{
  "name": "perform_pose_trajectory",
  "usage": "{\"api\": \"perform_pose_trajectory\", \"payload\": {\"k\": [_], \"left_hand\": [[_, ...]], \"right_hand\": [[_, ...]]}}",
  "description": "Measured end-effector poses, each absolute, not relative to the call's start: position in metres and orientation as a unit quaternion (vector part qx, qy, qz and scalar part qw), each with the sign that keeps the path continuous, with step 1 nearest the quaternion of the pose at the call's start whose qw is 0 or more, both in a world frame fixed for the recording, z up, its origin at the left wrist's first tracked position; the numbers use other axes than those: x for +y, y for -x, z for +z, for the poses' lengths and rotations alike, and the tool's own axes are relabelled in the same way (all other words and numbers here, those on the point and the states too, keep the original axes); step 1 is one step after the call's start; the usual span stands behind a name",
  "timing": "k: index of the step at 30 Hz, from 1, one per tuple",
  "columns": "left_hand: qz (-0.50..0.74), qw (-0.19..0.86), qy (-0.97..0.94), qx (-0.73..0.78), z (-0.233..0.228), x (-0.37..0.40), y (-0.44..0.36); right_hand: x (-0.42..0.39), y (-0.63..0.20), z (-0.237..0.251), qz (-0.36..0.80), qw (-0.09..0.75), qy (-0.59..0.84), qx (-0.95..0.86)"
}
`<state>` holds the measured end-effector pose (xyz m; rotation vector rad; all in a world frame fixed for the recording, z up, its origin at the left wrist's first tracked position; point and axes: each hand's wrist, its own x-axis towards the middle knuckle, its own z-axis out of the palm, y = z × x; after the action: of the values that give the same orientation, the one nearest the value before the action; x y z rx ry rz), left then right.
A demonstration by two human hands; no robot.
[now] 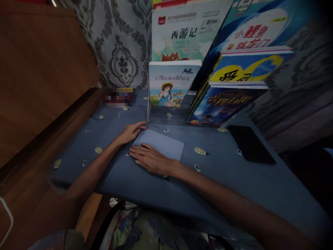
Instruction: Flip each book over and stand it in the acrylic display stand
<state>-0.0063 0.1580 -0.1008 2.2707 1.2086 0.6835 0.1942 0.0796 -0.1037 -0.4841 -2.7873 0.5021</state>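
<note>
A pale blue-grey flat rectangle with rounded corners (165, 142), perhaps a sheet of paper or a thin notebook, lies on the dark blue tablecloth (218, 180). At its far left corner rests my left hand (132, 132), fingers stretched out toward the edge. My right hand (153, 160) lies flat along the near left side of the rectangle, palm down and fingers extended, covering part of it. Neither hand is wrapped around anything.
Behind the rectangle, a clear stand (166, 116) holds upright books (171, 83) in several rows. A black phone-like slab (251, 144) lies at the right. A small blurred item (119, 98) sits at the back left. A wooden panel (44, 69) borders the left.
</note>
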Motion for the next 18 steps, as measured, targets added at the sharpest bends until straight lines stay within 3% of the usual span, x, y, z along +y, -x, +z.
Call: {"api": "perform_pose_trajectory", "payload": {"k": [18], "left_hand": [[0.294, 0.329, -0.771, 0.460, -0.099, 0.151, 0.002]], "right_hand": [[0.132, -0.204, -0.116, 0.143, 0.146, 0.296, -0.933]]}}
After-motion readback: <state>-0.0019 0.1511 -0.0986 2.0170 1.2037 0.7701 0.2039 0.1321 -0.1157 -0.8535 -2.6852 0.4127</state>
